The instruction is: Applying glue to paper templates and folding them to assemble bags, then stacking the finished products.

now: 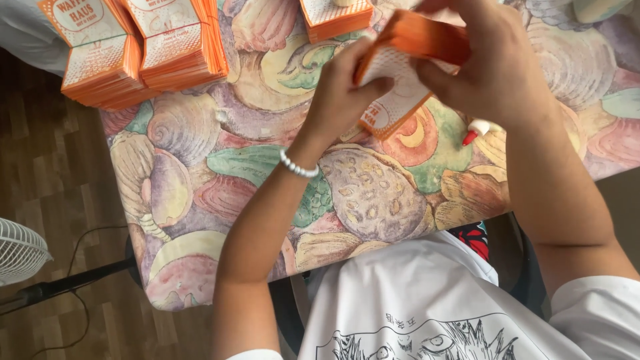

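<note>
Both hands grip one orange-and-white paper carton (400, 73) above the shell-patterned table (220, 167): the left hand (340, 97) pinches its lower left side, the right hand (493, 67) clasps its upper end. Its long axis slants from lower left to upper right. A red-tipped glue bottle (475, 130) lies just under the right hand. Farther off sit three stacks of flat cartons (133, 47).

Two card stacks (137, 47) sit on table (220, 167) far-left corner; 3rd stack (333, 17) at far edge, mid. Glue bottle (477, 130) lies on table under right hand (493, 67). Fan (20, 250) on floor (47, 173), left of table.
</note>
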